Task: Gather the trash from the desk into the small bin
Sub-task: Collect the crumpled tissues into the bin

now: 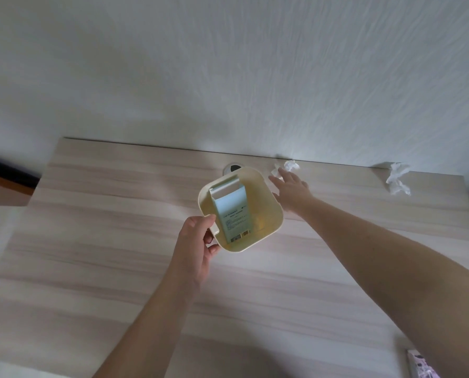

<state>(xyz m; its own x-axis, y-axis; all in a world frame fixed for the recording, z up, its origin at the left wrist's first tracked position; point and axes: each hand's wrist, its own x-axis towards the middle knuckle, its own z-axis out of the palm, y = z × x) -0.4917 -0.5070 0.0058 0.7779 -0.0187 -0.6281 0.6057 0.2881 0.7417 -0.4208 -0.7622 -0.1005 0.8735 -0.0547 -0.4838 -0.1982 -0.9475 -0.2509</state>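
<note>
A small cream bin (271,203) stands in the middle of the light wood desk (118,255). Inside it leans a pale green carton (232,211) with barcodes. My left hand (197,249) grips the bin's near-left rim. My right hand (292,190) stretches out past the bin's right side, fingers spread, with its fingertips at a crumpled white tissue (289,167) by the desk's back edge. A second crumpled tissue (397,178) lies farther right along the same edge.
A white textured wall (227,77) rises straight behind the desk. A round cable hole (232,168) sits just behind the bin. A patterned pink object (419,364) shows at the bottom right corner. Floor is visible at the left.
</note>
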